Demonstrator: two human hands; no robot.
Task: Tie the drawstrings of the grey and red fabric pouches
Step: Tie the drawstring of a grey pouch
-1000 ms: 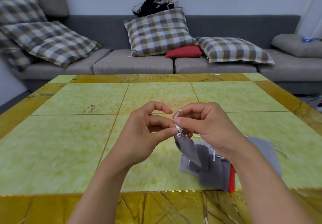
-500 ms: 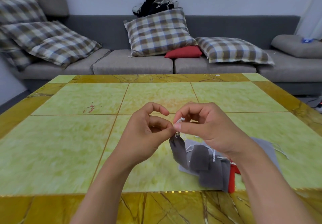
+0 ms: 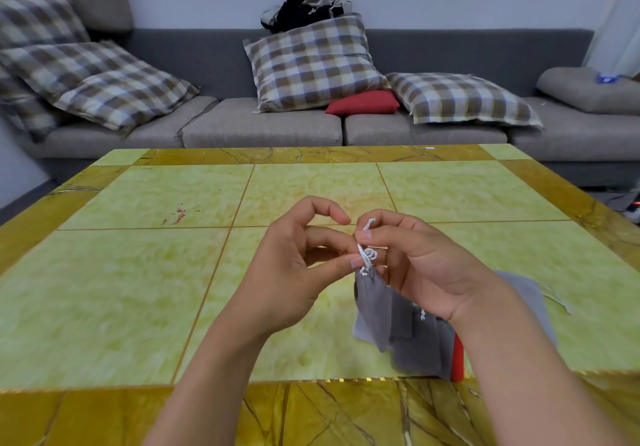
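A small grey pouch hangs from its white drawstring above the table. My left hand pinches the string low, near the pouch's mouth. My right hand pinches the string higher up, with one cord end sticking up past the thumb. A loop of cord shows between the two hands. Under my right wrist lies a heap of several more grey pouches, and a red pouch peeks out at the heap's near edge.
The yellow-green tiled table has a brown marbled border. Another grey pouch with a loose string lies right of my right wrist. Behind the table stands a grey sofa with plaid cushions.
The hanging grey pouch has swung slightly, and the cord now shows a loop between my fingers with one end poking upward. Both hands stay in nearly the same place.
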